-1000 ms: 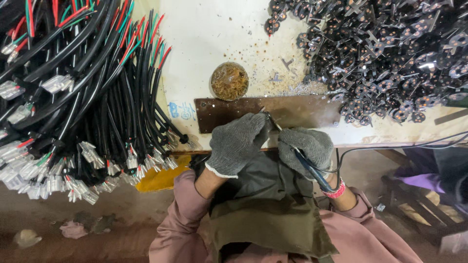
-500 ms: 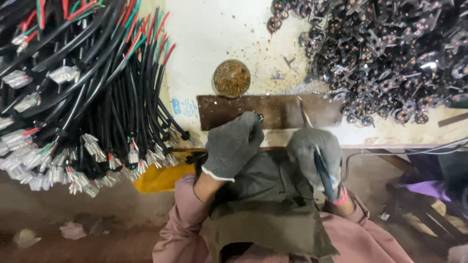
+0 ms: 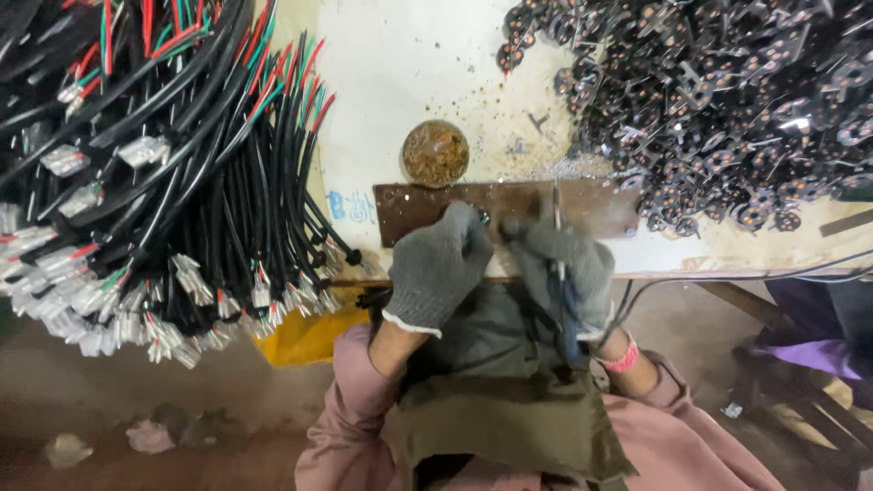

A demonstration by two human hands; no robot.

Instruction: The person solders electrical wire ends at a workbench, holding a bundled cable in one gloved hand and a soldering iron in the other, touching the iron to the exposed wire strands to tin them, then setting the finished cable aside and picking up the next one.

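Just beside the left hand (image 3: 438, 265), the right hand (image 3: 562, 270) grips a soldering iron (image 3: 557, 238).

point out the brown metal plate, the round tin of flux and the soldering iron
brown metal plate (image 3: 600, 205): head view, bare right part of the plate.
round tin (image 3: 436, 153): head view, middle of its brownish contents.
soldering iron (image 3: 556, 207): head view, thin metal shaft above the right hand (image 3: 564, 273).

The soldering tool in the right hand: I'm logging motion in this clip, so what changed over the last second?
The right hand swung the thin tool from leaning left to pointing up onto the brown plate, closer to the left hand. Nothing was picked up or released. The cable bundle, round tin and pile of metal parts stayed put.
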